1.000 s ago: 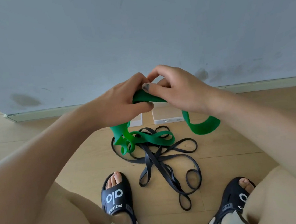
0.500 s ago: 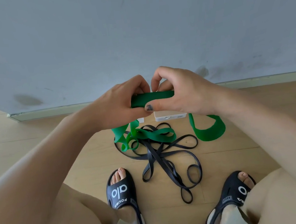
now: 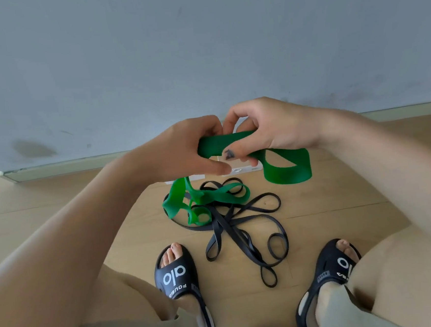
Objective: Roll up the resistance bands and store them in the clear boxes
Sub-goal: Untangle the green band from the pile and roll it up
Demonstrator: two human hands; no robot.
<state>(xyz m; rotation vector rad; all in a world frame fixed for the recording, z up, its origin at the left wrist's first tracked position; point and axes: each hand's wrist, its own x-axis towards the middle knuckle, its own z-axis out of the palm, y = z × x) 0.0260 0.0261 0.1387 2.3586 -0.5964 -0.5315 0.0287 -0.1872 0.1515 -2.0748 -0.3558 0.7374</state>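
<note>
A wide green resistance band (image 3: 287, 173) is held in the air between both hands. My left hand (image 3: 181, 151) grips its left end, and my right hand (image 3: 272, 128) pinches the flat stretch beside it. A loop of the band hangs below my right hand. More of the green band trails down to the floor on the left, where it lies twisted on a tangle of thin black bands (image 3: 242, 229). Two clear boxes (image 3: 244, 169) stand on the floor behind my hands, mostly hidden.
A grey wall with a pale skirting board (image 3: 63, 167) runs across close behind the boxes. My two feet in black slides (image 3: 175, 274) rest on the wooden floor on either side of the black bands, with my knees at the frame's lower corners.
Both hands have risen slightly and shifted right with the green band. The hanging loop under my right hand has shortened and lifted higher off the floor.
</note>
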